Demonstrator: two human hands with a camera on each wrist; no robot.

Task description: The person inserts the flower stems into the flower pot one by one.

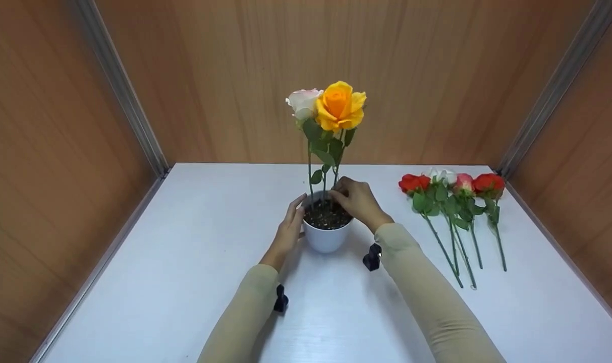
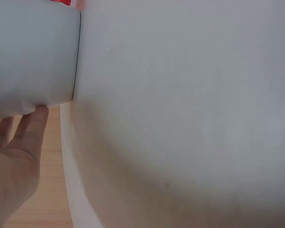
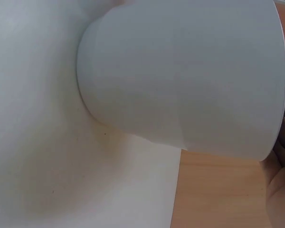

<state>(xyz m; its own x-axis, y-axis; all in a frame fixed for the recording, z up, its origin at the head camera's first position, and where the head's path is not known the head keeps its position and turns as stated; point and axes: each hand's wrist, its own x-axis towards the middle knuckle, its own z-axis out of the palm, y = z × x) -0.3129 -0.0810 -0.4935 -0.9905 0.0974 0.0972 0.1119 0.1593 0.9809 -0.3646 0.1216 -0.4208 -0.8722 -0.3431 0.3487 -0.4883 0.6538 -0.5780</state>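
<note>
A white pot point(image 1: 327, 239) filled with dark soil point(image 1: 328, 218) stands on the table, holding upright a pale pink-white rose point(image 1: 303, 102) and a yellow-orange rose point(image 1: 339, 107). Several green stems rise from the soil; leaves overlap them. My left hand point(image 1: 287, 229) rests on the pot's left side with fairly straight fingers; the left wrist view shows fingertips point(image 2: 42, 110) touching the wall. Over the right rim, my right hand point(image 1: 358, 201) pinches a rose stem low down, near the soil. In the right wrist view the pot point(image 3: 180, 76) hides most of that hand.
On the right of the white table point(image 1: 195, 242) lie several cut roses: a red rose point(image 1: 414, 182), a white rose point(image 1: 442, 175), a pink rose point(image 1: 464, 182) and another red rose point(image 1: 489, 184). Wood-grain panels point(image 1: 235, 75) enclose the back and both sides.
</note>
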